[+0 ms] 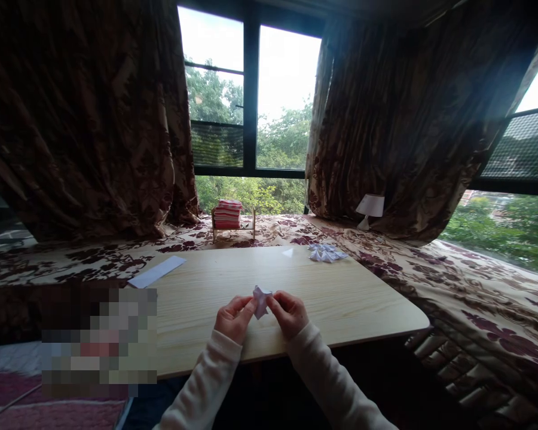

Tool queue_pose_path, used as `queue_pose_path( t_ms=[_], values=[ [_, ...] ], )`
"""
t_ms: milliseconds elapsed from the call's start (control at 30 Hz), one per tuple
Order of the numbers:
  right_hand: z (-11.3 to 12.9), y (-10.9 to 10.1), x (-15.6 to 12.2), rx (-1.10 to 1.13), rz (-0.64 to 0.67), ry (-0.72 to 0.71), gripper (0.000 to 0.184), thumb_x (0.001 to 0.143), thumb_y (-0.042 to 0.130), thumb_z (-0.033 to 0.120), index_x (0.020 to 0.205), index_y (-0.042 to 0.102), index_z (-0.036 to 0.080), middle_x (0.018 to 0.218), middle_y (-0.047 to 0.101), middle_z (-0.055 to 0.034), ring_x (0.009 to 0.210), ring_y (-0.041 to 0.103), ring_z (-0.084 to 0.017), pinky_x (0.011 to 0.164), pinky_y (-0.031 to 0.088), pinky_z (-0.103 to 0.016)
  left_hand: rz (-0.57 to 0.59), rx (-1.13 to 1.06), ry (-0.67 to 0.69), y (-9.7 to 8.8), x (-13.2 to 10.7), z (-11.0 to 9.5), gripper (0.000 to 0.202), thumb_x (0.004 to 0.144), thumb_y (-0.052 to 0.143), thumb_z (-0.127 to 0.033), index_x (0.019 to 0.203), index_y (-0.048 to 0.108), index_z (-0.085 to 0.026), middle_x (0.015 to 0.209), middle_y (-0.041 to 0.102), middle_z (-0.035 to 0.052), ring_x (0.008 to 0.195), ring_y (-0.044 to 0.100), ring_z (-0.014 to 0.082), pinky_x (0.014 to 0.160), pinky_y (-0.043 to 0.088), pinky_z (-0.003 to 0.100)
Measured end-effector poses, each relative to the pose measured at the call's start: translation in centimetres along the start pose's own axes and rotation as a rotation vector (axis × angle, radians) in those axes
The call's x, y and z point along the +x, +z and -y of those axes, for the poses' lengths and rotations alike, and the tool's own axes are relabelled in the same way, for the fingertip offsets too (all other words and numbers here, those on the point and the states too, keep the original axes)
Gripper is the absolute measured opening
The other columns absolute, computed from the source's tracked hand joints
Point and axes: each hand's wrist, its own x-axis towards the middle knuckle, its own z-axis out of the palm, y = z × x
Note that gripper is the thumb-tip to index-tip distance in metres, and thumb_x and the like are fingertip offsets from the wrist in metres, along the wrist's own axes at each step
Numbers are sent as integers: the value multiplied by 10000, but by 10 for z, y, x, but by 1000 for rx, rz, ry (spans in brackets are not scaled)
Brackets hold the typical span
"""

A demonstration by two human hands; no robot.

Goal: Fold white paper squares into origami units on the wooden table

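Observation:
Both my hands meet over the near part of a light wooden table (341,298). Between them is a small folded piece of pale purple paper (260,298). My left hand (234,318) pinches its left side with curled fingers. My right hand (290,312) pinches its right side the same way. The paper is held just above the tabletop, and both my sleeves are cream-coloured.
A white paper strip (156,271) lies at the table's far left edge. Several folded paper pieces (326,252) sit at the far right corner. Beyond, on the flowered bedding, stand a small wooden rack with striped cloth (231,216) and a little white lamp (370,209). A blurred patch covers the table's left.

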Motion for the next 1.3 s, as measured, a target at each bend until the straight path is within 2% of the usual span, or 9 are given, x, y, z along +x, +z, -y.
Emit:
queue_pose_path(
  t_ms=[200,400,567,733,800,967,1200,1300],
  values=[
    [-4,1,0,130,41,31,200,718,591,309,613,551,144,545,517,15,507,455,-96,496,379,-224,52,28,38,-2,0,-4,190,625,640,-331,632,691,-148,654,627,24,699,562,168,692,426,257],
    [-7,2,0,136,55,31,194,713,601,308,608,563,149,526,520,23,492,456,-93,488,389,-218,220,92,40,-4,-1,-8,194,679,602,-312,677,680,-135,715,641,40,753,563,184,730,418,267],
    [-6,4,0,197,37,71,180,685,619,323,644,564,155,576,555,10,525,494,-109,515,417,-231,226,149,92,-6,-3,-11,173,694,579,-272,631,664,-136,714,616,46,744,550,180,719,413,270],
    [-1,-1,0,34,30,28,188,714,579,308,616,568,149,548,510,17,521,454,-103,501,372,-223,247,202,130,-4,-4,-14,180,699,581,-269,618,689,-149,665,596,43,721,545,175,709,409,269],
    [-2,-3,1,8,5,29,200,722,568,318,617,567,147,545,508,18,520,450,-103,500,368,-222,218,178,119,-3,-3,-11,170,689,594,-278,622,693,-156,670,603,40,719,551,174,707,409,266],
    [-8,-2,1,35,-40,54,203,727,563,323,627,562,146,541,520,17,511,456,-102,495,374,-221,43,17,60,0,0,1,185,635,636,-318,686,705,-153,695,616,37,712,561,175,676,422,263],
    [-10,0,0,74,2,33,177,715,587,303,633,556,149,554,532,13,509,466,-99,488,379,-219,-36,-48,9,1,-1,-1,175,574,672,-313,598,701,-142,607,612,26,641,551,154,618,423,240],
    [-12,0,0,61,-14,10,181,724,582,317,655,567,150,567,540,6,518,472,-103,492,383,-223,-80,-64,-39,1,-2,-5,191,562,685,-315,634,699,-139,622,650,33,632,572,158,625,438,246]
  ],
)
